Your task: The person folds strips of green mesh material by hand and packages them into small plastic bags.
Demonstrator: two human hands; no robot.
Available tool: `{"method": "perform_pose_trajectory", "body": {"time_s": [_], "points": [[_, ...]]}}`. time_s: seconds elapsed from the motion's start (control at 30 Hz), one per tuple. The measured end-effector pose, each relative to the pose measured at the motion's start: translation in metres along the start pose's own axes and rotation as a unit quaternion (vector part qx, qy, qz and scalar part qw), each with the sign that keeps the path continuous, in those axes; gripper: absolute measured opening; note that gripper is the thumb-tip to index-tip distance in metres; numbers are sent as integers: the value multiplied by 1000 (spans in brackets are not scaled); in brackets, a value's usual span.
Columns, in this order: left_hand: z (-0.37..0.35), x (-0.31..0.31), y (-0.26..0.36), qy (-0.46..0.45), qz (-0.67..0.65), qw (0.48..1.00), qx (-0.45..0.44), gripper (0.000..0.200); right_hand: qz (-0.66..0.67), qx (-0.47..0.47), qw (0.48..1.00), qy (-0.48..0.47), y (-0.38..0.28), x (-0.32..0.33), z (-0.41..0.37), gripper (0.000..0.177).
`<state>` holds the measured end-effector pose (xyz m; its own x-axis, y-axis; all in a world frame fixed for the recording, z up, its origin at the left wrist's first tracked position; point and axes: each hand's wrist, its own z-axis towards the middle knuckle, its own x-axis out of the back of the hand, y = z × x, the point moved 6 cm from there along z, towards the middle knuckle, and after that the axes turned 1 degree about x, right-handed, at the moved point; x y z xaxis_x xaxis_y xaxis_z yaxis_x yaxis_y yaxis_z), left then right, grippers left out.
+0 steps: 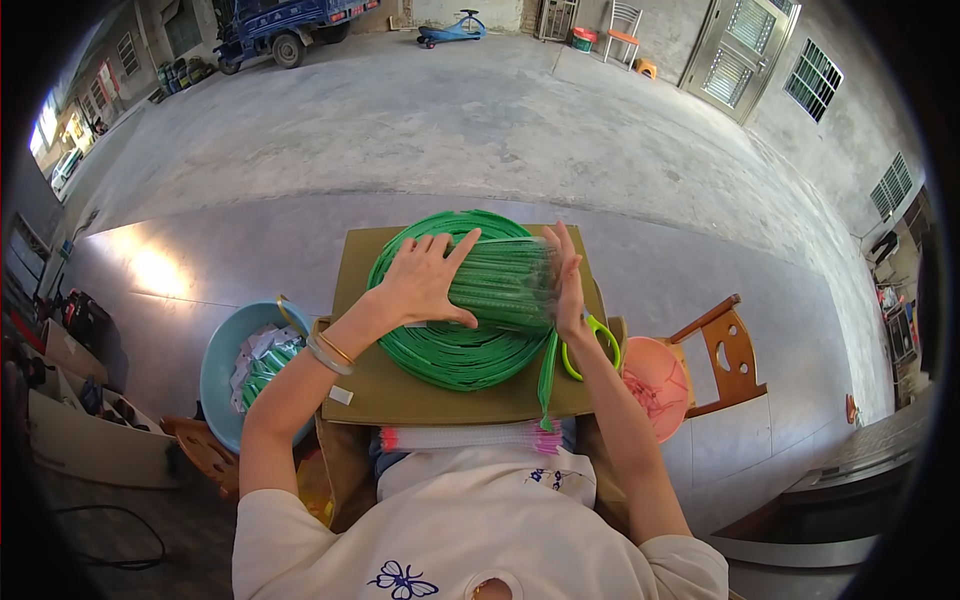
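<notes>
A large coil of green strip [450,365] lies on a brown board [360,395] in front of me. On top of it rests a bundle of green strips in clear wrapping [505,280]. My left hand [428,280] lies over the bundle's left end, fingers spread. Upright against the right end is my right hand [566,280], its palm facing the bundle and its fingers extended. Yellow-green scissors [598,350] lie beside my right wrist, partly hidden by it. A green tail of strip [547,385] hangs toward the board's front edge.
At left stands a blue basin [222,385] with green and white pieces. A pink basin [665,370] with pink strips sits at right, by a wooden chair [728,355]. A bundle of clear tubes with pink ends [470,438] lies across my lap. A blue truck [270,25] is far back.
</notes>
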<state>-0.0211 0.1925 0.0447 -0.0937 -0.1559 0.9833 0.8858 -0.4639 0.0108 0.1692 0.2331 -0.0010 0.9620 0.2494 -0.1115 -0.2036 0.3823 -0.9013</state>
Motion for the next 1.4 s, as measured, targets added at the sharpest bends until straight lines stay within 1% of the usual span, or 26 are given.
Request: {"method": "perform_pose_trajectory", "body": {"time_s": [0.03, 0.07, 0.13, 0.23, 0.3, 0.33, 0.37, 0.4, 0.43, 0.47, 0.53, 0.63, 0.67, 0.77, 0.8, 0.83, 0.87, 0.93, 0.97, 1.07, 1.13, 1.17, 1.23, 1.3, 1.37, 1.4], "points": [[0, 0, -2, 0, -18, 1000, 2, 118, 60, -11, 998, 17, 6, 2, 3, 79], [-1, 2, -3, 15, -22, 1000, -3, 116, 30, 10, 999, 38, 8, 7, 5, 75], [-4, 5, -3, 44, -29, 998, -17, 113, 45, 13, 999, 26, 18, 5, 7, 73], [-13, 21, -17, 88, -52, 994, 29, 101, 44, 12, 998, 34, 25, 5, 6, 72], [-32, 25, -43, 196, -167, 959, 117, 96, 42, 13, 998, 43, 27, 4, 7, 72], [-43, 22, -56, 247, -223, 929, 160, 93, 43, 14, 998, 46, 27, 4, 7, 73], [-52, 6, -71, 261, -359, 876, 189, 93, 45, 16, 998, 49, 27, 3, 7, 73], [-62, -16, -85, 269, -487, 802, 216, 92, 43, 10, 998, 50, 26, 2, 6, 74], [-66, -26, -85, 265, -570, 745, 224, 92, 41, 4, 998, 51, 24, 1, 5, 75], [-71, -36, -85, 263, -646, 677, 234, 92, 39, -1, 998, 51, 21, -1, 5, 76], [-61, -43, -64, 241, -727, 605, 218, 93, 52, 2, 998, 42, 17, -6, 5, 78], [-47, -42, -46, 203, -734, 628, 160, 91, 79, -3, 996, 36, 14, -8, 5, 80], [-45, -40, -43, 190, -749, 617, 150, 87, 91, -7, 995, 35, 14, -9, 5, 80], [-51, -35, -50, 221, -704, 649, 187, 97, 91, -7, 995, 35, 16, -9, 6, 80], [-54, -21, -48, 239, -582, 757, 174, 103, 88, -5, 995, 38, 17, -7, 6, 80], [-57, -3, -42, 251, -444, 846, 156, 110, 84, -4, 996, 40, 18, -6, 7, 79], [-60, 14, -34, 257, -295, 910, 134, 117, 81, -4, 996, 41, 20, -6, 7, 79], [-45, 34, 2, 164, -73, 982, 52, 128, 63, -9, 997, 38, 20, -5, 6, 77], [-36, 35, 16, 113, 40, 993, 11, 133, 54, -11, 998, 33, 19, -4, 7, 77], [-3, 15, 11, 35, 80, 996, -25, 132, -5, -3, 999, -42, 21, 4, 13, 71], [13, 2, 2, -19, 53, 998, -17, 131, -151, -12, 982, -112, 3, 13, 26, 72], [18, -5, -2, -49, 38, 998, -15, 130, -222, -19, 964, -145, -6, 14, 32, 72], [20, -3, -3, -57, -8, 998, -11, 127, -387, 57, 897, -207, -48, -12, 42, 84], [21, -1, -4, -69, -36, 997, -2, 123, -522, 147, 800, -258, -54, -36, 34, 98], [23, 0, -3, -84, -44, 995, 11, 119, -625, 249, 680, -292, -47, -56, 18, 113], [23, -1, -3, -77, -41, 996, 5, 117, -640, 179, 672, -328, -41, -58, 20, 117]]}}
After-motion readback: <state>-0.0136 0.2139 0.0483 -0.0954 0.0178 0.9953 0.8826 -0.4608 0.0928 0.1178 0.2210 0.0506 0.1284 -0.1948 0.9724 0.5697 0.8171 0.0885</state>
